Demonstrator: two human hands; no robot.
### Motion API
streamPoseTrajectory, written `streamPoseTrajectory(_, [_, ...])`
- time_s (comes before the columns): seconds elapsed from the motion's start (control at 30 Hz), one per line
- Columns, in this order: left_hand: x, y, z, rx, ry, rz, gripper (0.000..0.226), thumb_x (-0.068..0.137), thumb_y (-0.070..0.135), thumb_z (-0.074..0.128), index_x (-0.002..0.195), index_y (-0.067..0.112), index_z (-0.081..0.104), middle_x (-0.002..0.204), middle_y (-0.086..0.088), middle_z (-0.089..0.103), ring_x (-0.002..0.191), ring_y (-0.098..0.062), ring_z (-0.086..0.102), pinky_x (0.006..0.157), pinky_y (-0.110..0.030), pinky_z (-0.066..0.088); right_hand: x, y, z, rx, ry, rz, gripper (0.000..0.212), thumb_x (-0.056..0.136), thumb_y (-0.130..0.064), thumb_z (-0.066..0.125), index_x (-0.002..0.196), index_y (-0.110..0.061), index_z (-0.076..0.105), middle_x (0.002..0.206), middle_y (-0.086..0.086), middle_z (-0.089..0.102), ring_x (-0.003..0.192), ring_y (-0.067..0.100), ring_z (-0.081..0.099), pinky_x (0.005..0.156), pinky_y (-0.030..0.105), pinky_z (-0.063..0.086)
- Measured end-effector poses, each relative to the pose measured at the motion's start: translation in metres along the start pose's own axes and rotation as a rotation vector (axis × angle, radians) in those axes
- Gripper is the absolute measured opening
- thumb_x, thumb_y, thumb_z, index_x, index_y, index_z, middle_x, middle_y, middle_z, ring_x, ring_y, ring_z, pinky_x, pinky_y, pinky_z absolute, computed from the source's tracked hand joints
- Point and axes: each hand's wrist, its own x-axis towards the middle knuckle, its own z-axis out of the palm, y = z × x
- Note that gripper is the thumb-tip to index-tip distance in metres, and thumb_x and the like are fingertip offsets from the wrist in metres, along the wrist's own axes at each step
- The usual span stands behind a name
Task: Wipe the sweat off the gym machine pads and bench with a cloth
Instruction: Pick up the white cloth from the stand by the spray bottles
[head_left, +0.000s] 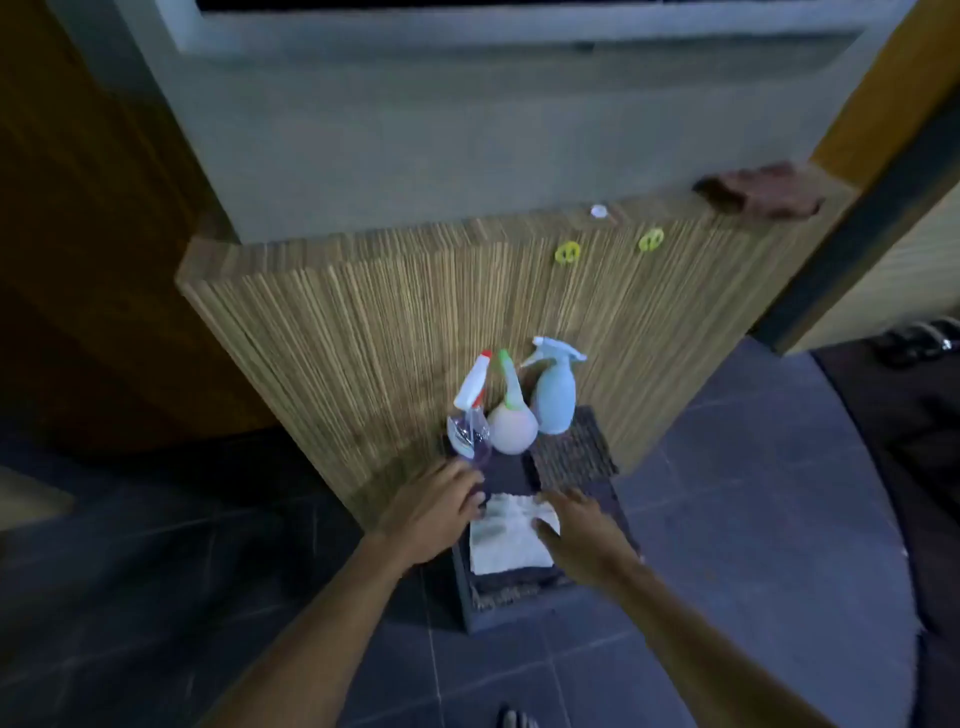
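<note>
1. On top of the dark stool (519, 597), at its middle, a white cloth (506, 540) is lying flat and folded.
2. At the cloth's left edge, the left hand (431, 512) is hovering with fingers loosely curled, gripping nothing that can be made out.
3. At the cloth's right edge, the right hand (579, 540) is resting spread open, fingertips touching the fabric.
4. Beyond the cloth, three spray bottles are standing together: clear bottle with red nozzle (470, 415), round pale bottle (511, 423), light blue bottle (555, 389).
5. Behind the bottles, a striped wooden cabinet (363, 332) is rising, a brown rag (761, 195) sitting on its far right corner.
</note>
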Motion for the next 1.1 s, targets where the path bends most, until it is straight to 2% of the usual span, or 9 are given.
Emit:
streamPoseTrajectory(0.07, [0.012, -0.005, 0.028, -0.014, -0.074, 0.051, 0.042, 0.106, 0.035, 0.032, 0.142, 0.018, 0.045, 0.152, 0.003, 0.04, 0.142, -0.013, 0.035, 0.115, -0.028, 0.029, 0.008, 0.014, 0.022, -0.057, -0.057, 0.018, 0.044, 0.104, -0.043, 0.045, 0.146, -0.029, 0.042, 0.15, 0.002, 0.041, 0.138, 0.03, 0.04, 0.109, 0.045, 0.039])
streamPoseTrajectory(0.17, [0.03, -0.024, 0.07, -0.038, -0.111, 0.032, 0.048, 0.107, 0.035, 0.028, 0.152, 0.018, 0.033, 0.163, 0.003, 0.024, 0.152, -0.01, 0.017, 0.122, -0.024, 0.013, 0.019, 0.038, 0.063, -0.127, -0.067, -0.058, 0.053, 0.101, -0.05, 0.044, 0.15, -0.028, 0.037, 0.153, 0.0, 0.039, 0.14, 0.028, 0.039, 0.108, 0.044, 0.037])
streamPoseTrajectory(0.3, [0.059, -0.068, 0.124, -0.017, -0.158, 0.058, 0.057, 0.105, 0.044, 0.021, 0.158, 0.022, 0.015, 0.166, 0.008, 0.006, 0.153, -0.004, 0.0, 0.127, -0.028, 0.008, 0.054, 0.067, 0.104, -0.273, 0.074, -0.277, 0.065, 0.091, -0.066, 0.039, 0.147, -0.033, 0.036, 0.154, 0.01, 0.046, 0.143, 0.036, 0.044, 0.105, 0.052, 0.046])
streamPoseTrajectory(0.37, [0.069, -0.084, 0.146, 0.041, -0.2, 0.118, 0.063, 0.102, 0.051, 0.012, 0.158, 0.023, 0.006, 0.166, 0.01, -0.003, 0.152, -0.002, -0.008, 0.128, -0.03, 0.005, 0.075, 0.081, 0.117, -0.342, 0.104, -0.395, 0.069, 0.092, -0.068, 0.041, 0.151, -0.032, 0.036, 0.158, 0.011, 0.041, 0.147, 0.035, 0.038, 0.111, 0.055, 0.043])
streamPoseTrajectory(0.43, [0.077, -0.097, 0.16, 0.112, -0.224, 0.197, 0.069, 0.097, 0.056, 0.0, 0.157, 0.022, -0.001, 0.165, 0.009, -0.01, 0.151, -0.003, -0.014, 0.127, -0.026, -0.005, 0.095, 0.094, 0.123, -0.387, 0.155, -0.586, 0.069, 0.095, -0.067, 0.044, 0.152, -0.03, 0.039, 0.159, 0.012, 0.039, 0.148, 0.034, 0.036, 0.116, 0.055, 0.035])
streamPoseTrajectory(0.53, [0.091, -0.111, 0.173, 0.125, -0.169, 0.278, 0.07, 0.098, 0.056, -0.006, 0.157, 0.019, 0.0, 0.166, 0.007, -0.009, 0.152, -0.004, -0.015, 0.125, -0.025, -0.01, 0.119, 0.113, 0.124, -0.466, 0.186, -0.834, 0.07, 0.098, -0.065, 0.045, 0.157, -0.029, 0.033, 0.166, 0.011, 0.025, 0.154, 0.031, 0.025, 0.122, 0.054, 0.024])
streamPoseTrajectory(0.7, [0.111, -0.134, 0.176, 0.207, -0.096, 0.415, 0.058, 0.106, 0.042, 0.015, 0.158, 0.017, 0.007, 0.167, 0.003, -0.001, 0.155, -0.01, -0.004, 0.127, -0.032, 0.002, 0.14, 0.117, 0.128, -0.526, 0.219, -1.039, 0.066, 0.099, -0.063, 0.046, 0.154, -0.028, 0.039, 0.163, 0.016, 0.028, 0.154, 0.035, 0.022, 0.121, 0.057, 0.024])
streamPoseTrajectory(0.93, [0.118, -0.143, 0.185, 0.255, -0.034, 0.466, 0.055, 0.107, 0.036, 0.018, 0.158, 0.015, 0.012, 0.167, 0.0, 0.004, 0.155, -0.013, 0.002, 0.128, -0.032, 0.001, 0.145, 0.113, 0.138, -0.422, 0.217, -1.077, 0.075, 0.092, -0.069, 0.052, 0.151, -0.024, 0.045, 0.16, 0.021, 0.032, 0.151, 0.042, 0.025, 0.118, 0.058, 0.03])
streamPoseTrajectory(1.1, [0.12, -0.145, 0.186, 0.245, -0.014, 0.487, 0.054, 0.107, 0.033, 0.02, 0.157, 0.013, 0.016, 0.167, -0.003, 0.009, 0.155, -0.015, 0.005, 0.128, -0.036, 0.007, 0.152, 0.112, 0.144, -0.449, 0.236, -1.103, 0.059, 0.1, -0.057, 0.051, 0.15, -0.027, 0.046, 0.157, 0.018, 0.04, 0.149, 0.042, 0.031, 0.114, 0.058, 0.036])
